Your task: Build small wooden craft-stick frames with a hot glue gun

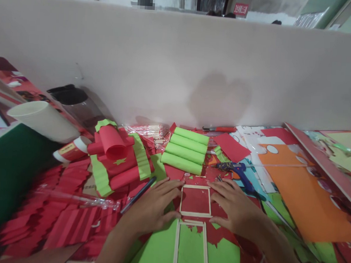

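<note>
My left hand [161, 202] lies with fingers stretched out along the left side of a small square frame of pale wooden sticks [194, 215]. Across from it, my right hand [234, 208] has its fingers spread at the frame's right side. Fingertips of both hands reach the frame's edges or come very close; contact cannot be told for each finger. Just below is a longer frame of the same sticks [177, 242], cut off by the picture's lower edge, on ragged-edged green paper [224, 257]. A blue glue gun [244, 177] rests beyond my right hand.
Green paper rolls [184, 150] stand behind the small frame. Red-and-green paper pieces [120, 160] and folded red strips [71, 224] crowd the left, near a dark pen [138, 193]. Orange paper [305, 195] covers the right. A pale partition [155, 67] rises behind.
</note>
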A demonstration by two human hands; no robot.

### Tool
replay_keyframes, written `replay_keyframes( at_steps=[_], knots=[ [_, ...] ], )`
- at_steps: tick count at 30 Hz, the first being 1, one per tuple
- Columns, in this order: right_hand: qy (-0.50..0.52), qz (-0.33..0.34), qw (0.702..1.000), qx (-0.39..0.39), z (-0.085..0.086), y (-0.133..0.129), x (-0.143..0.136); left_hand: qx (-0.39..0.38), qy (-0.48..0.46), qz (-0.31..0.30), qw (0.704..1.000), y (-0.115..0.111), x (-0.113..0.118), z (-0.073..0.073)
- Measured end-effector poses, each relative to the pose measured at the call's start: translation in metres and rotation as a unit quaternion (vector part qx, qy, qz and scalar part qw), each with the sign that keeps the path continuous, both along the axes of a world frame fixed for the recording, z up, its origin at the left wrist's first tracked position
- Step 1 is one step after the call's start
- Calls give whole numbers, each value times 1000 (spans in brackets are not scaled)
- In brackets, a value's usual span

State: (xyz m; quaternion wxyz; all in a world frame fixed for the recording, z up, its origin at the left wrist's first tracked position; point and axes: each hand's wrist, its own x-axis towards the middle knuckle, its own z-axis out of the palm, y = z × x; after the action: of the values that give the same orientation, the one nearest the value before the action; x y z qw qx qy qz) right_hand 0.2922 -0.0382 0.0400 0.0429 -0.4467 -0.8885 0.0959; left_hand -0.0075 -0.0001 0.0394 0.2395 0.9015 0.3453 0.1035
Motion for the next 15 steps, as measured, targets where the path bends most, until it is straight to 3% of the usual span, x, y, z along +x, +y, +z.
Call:
replay_keyframes(
  at_steps=[15],
  knots=[
    [10, -5, 1000, 10, 4, 2, -4, 2, 9, -3, 1000, 0, 2, -1]
  ],
)
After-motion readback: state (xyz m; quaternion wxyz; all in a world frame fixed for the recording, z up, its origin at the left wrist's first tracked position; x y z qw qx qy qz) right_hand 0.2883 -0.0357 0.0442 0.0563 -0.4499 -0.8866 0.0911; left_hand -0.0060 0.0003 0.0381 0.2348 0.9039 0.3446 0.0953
